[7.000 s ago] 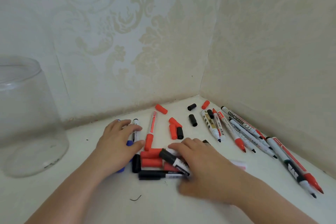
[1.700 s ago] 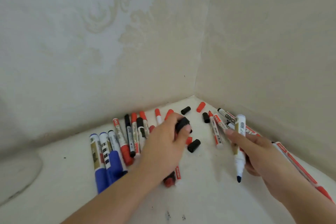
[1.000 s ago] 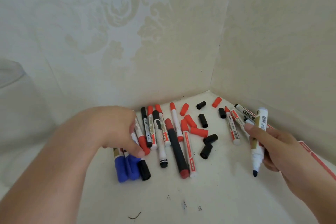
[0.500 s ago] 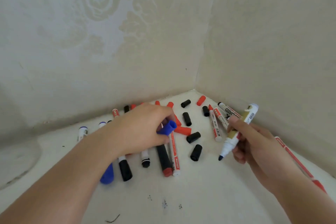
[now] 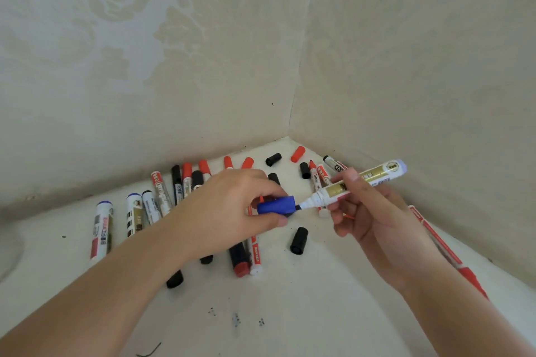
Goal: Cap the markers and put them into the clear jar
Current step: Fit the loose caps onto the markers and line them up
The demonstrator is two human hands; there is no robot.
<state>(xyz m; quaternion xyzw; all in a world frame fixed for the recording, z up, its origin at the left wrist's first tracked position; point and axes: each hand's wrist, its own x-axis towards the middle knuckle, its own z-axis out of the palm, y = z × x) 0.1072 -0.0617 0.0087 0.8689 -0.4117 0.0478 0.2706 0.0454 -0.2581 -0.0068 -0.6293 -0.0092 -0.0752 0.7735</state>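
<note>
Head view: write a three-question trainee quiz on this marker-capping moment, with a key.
1. True or false: the blue plastic cap is fully seated on the white-and-gold blue-tipped marker.
2. Which hand holds that cap?
A. left hand
B. right hand
C. neither
3. Fill in: the loose black cap nearest the hands lies on the white ____.

Key:
1. False; the marker's tip is just at the cap's mouth.
2. A.
3. Table.
</note>
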